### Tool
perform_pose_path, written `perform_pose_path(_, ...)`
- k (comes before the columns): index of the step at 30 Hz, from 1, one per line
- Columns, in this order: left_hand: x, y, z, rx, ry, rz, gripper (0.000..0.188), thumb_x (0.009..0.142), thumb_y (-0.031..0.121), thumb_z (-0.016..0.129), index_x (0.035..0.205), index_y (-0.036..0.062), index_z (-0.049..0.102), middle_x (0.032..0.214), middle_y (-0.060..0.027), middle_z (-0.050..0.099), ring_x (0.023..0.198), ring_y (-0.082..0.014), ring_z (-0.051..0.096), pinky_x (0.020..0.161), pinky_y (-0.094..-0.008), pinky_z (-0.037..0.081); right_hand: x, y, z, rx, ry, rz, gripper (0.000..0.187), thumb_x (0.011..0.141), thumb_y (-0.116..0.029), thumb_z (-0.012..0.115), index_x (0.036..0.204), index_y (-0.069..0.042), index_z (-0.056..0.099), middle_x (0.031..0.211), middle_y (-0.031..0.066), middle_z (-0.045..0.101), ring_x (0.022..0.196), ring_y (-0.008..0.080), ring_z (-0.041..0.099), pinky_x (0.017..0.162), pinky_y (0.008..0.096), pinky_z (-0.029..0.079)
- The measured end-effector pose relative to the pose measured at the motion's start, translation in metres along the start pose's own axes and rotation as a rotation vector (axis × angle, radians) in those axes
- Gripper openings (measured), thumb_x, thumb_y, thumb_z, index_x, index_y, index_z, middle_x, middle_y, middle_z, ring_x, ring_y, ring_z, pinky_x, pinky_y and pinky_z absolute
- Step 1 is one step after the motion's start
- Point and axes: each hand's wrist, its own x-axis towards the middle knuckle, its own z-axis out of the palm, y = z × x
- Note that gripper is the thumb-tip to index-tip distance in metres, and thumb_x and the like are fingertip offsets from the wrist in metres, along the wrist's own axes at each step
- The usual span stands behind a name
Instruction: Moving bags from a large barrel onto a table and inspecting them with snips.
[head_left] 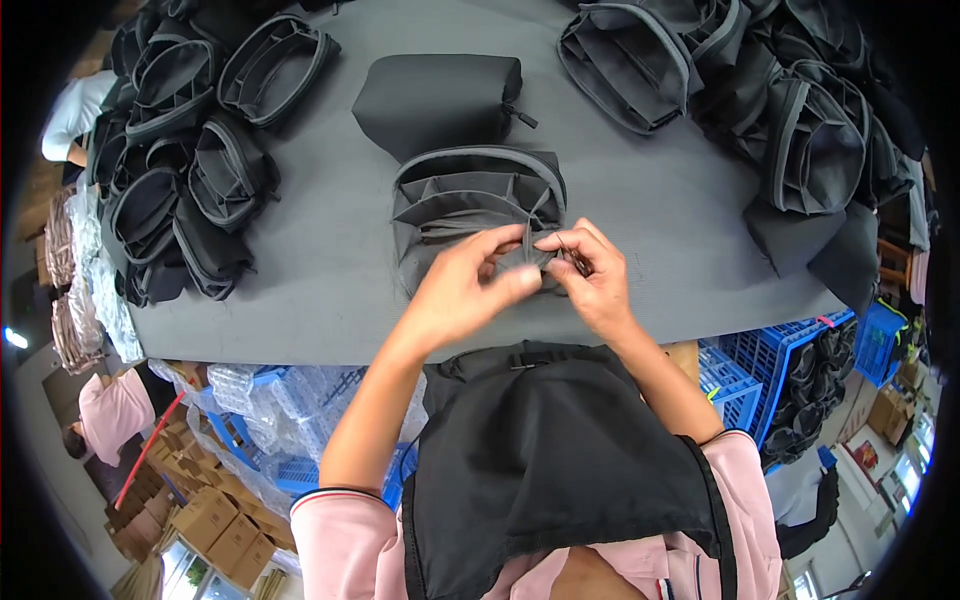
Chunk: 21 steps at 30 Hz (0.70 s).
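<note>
An unzipped black pouch (475, 185) with inner dividers lies in front of me at the middle of the table, its opening toward me. My left hand (460, 290) is at its near side, thumb and fingers closing on the edge of a divider. Close beside it, my right hand (595, 275) has its fingertips pinched at the pouch's near right corner. Something small and dark shows between those fingers, too hidden to name. Just beyond stands a closed black pouch (435, 100) with a zipper pull hanging at its right.
Heaps of open black pouches (150, 205) lie at the left, and more pouches (815, 140) at the right of the grey table (330, 260). Blue crates (735, 385) and bubble wrap (290, 400) sit below the near edge. Other people are at the far left.
</note>
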Motion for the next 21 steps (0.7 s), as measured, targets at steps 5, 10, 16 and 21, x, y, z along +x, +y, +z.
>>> perform_pose_path(5, -0.033, -0.006, 0.019, 0.382, 0.439, 0.345, 0.051, 0.064, 0.001, 0.075, 0.109, 0.0012, 0.050, 0.102, -0.0135, 0.050, 0.089, -0.0247, 0.055, 0.069, -0.0307, 0.049, 0.001, 0.003, 0.013, -0.063, 0.002, -0.142, 0.018, 0.072, 0.004, 0.066, 0.090, -0.003, 0.065, 0.073, 0.0036, 0.051, 0.061, 0.0128, 0.049, 0.055, 0.0257, 0.039)
perform_pose_path(10, -0.035, -0.019, 0.023, 0.420, 0.418, 0.358, 0.028, 0.068, 0.002, 0.071, 0.092, -0.0010, 0.057, 0.093, -0.0130, 0.053, 0.081, -0.0285, 0.058, 0.067, -0.0352, 0.049, 0.017, 0.005, -0.006, -0.186, -0.244, -0.153, 0.015, 0.072, 0.001, 0.066, 0.087, -0.001, 0.064, 0.071, 0.0058, 0.052, 0.061, 0.0171, 0.049, 0.055, 0.0283, 0.040)
perform_pose_path(16, -0.018, -0.011, 0.014, 0.487, 0.241, 0.230, 0.020, 0.070, 0.010, 0.073, 0.086, 0.0009, 0.066, 0.081, -0.0092, 0.063, 0.079, -0.0222, 0.060, 0.068, -0.0301, 0.047, 0.036, 0.009, -0.030, -0.113, -0.592, -0.088, 0.014, 0.072, -0.004, 0.068, 0.084, 0.001, 0.063, 0.070, 0.0055, 0.051, 0.060, 0.0191, 0.047, 0.055, 0.0299, 0.038)
perform_pose_path(21, -0.013, -0.010, 0.007, 0.192, -0.066, 0.001, 0.019, 0.074, 0.018, 0.072, 0.086, 0.0046, 0.068, 0.079, -0.0061, 0.062, 0.073, -0.0185, 0.057, 0.067, -0.0302, 0.045, 0.039, 0.006, -0.039, -0.142, -0.713, -0.069, 0.014, 0.072, -0.006, 0.069, 0.084, 0.000, 0.063, 0.068, 0.0059, 0.049, 0.060, 0.0172, 0.047, 0.055, 0.0303, 0.037)
